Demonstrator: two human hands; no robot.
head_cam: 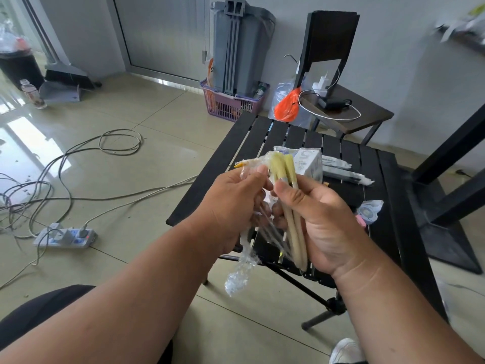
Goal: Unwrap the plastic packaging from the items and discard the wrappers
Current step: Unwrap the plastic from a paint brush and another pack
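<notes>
Above the black slatted tabletop (388,206), we've got a bundle of yellow pens (288,206) mid-unwrap. Right hand (322,222) grips the pens around the barrels, thumb on top. Left hand (236,206) pinches the clear plastic wrap (242,269) and pulls it sideways; film is stretched into strands between the two hands, with a crumpled tail hanging below. Wrap is off most of the lower barrels but clings around the cap end, so we'd call this item about half done.

What's left, as far as we can see:
- white box (309,164) behind the hands, film on it looks intact
- two long wrapped items (341,172) lying on the slats, film ends twisted
- small wrapped pastel item (370,211) near the right edge
- nothing from this bundle binned yet; the black bin (18,67) at far left looks like where the wrappers go.
</notes>
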